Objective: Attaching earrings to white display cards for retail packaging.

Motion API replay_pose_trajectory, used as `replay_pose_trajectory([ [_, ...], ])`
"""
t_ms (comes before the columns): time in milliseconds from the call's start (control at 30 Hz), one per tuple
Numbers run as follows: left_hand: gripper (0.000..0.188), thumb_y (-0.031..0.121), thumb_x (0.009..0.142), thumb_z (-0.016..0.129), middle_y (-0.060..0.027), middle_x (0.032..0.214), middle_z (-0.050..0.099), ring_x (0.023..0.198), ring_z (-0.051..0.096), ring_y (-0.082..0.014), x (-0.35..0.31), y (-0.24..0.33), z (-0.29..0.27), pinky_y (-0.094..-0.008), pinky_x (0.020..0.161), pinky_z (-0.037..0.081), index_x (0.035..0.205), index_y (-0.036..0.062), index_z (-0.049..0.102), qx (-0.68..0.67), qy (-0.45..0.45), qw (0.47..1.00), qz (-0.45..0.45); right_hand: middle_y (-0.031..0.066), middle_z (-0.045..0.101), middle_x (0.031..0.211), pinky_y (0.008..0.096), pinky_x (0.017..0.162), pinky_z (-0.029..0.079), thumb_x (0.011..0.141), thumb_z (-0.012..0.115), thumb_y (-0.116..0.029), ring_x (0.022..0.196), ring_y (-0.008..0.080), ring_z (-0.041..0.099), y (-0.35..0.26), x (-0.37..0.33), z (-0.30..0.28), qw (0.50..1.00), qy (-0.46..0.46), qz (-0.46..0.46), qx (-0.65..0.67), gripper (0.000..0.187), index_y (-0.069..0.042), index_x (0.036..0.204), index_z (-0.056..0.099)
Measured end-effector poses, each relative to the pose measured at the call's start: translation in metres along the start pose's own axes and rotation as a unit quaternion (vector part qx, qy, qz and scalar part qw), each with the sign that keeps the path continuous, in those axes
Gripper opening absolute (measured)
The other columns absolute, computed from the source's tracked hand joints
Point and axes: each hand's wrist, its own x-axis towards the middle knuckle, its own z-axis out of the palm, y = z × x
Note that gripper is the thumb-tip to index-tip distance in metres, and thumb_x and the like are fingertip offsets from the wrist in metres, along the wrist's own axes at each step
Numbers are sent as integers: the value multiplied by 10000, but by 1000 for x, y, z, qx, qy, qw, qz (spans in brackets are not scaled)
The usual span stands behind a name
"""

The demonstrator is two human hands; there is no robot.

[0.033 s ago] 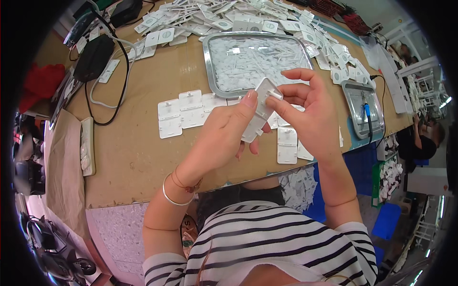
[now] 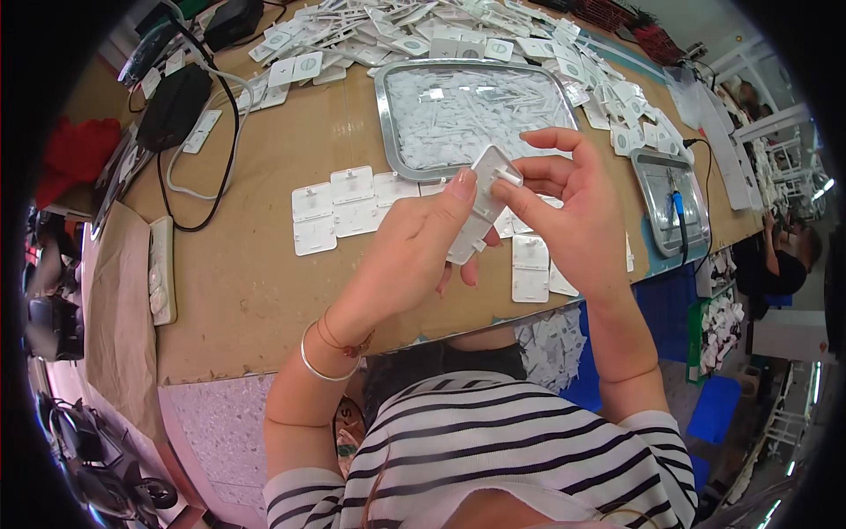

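My left hand (image 2: 419, 234) is closed around a white plastic cover plate (image 2: 476, 212), its thumb along one face. The plate is tilted above the table, with its moulded inner side showing. My right hand (image 2: 568, 203) pinches a small shiny white plastic piece (image 2: 508, 175) against the plate's upper end. Its thumb presses there and its index finger is raised. Below and behind my hands, similar plates lie in a row, such as one pair (image 2: 315, 219) at the left and another (image 2: 530, 269) at the right. Part of the row is hidden by my hands.
A metal-rimmed tray (image 2: 385, 119) of small translucent pieces stands just beyond my hands. Behind it spreads a heap of white plates (image 2: 441, 40). At the right, a smaller tray (image 2: 648, 159) holds a blue-and-black tool (image 2: 679, 216). Cables (image 2: 231, 150) and a black box (image 2: 174, 108) are at the left.
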Motion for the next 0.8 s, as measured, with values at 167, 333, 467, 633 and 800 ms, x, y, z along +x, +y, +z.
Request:
replay_pose_trajectory([
  [167, 633, 492, 963, 301, -65, 601, 586, 490, 527, -97, -8, 9, 2, -226, 440, 397, 864, -32, 643, 29, -22, 999, 16, 139, 643, 920, 264, 777, 488, 750, 721, -37, 897, 170, 619, -4, -11, 5, 997, 45, -45, -42, 466, -1, 1125, 445],
  [333, 591, 435, 981, 297, -63, 618, 586, 513, 534, -104, -19, 10, 2, -234, 478, 408, 881, -39, 634, 58, -26, 998, 32, 136, 636, 916, 261, 777, 488, 746, 724, -35, 891, 170, 620, -8, -19, 9, 998, 43, -29, -40, 449, 1, 1095, 445],
  [467, 544, 405, 983, 310, -94, 690, 603, 522, 545, -129, -28, 3, 5, -274, 518, 420, 907, -34, 622, 68, -19, 997, -10, 121, 627, 891, 256, 747, 494, 734, 728, -21, 831, 161, 618, 4, -20, 8, 1000, 21, -8, 4, 448, 0, 1075, 438],
  [633, 447, 355, 967, 382, -142, 673, 602, 520, 556, -217, -30, -29, 13, -343, 548, 441, 938, -39, 590, 176, 83, 971, 138, 104, 630, 847, 255, 712, 493, 745, 699, -14, 796, 143, 615, 8, -29, 2, 998, -21, -21, -51, 365, 10, 1036, 479],
  [800, 375, 309, 916, 473, -232, 703, 590, 603, 583, -378, -35, -40, 13, -417, 578, 469, 902, -53, 570, 171, 0, 977, -129, 70, 643, 854, 257, 716, 483, 852, 594, -91, 798, 119, 608, 38, -24, -23, 969, -206, 19, -137, 202, 4, 1029, 576],
])
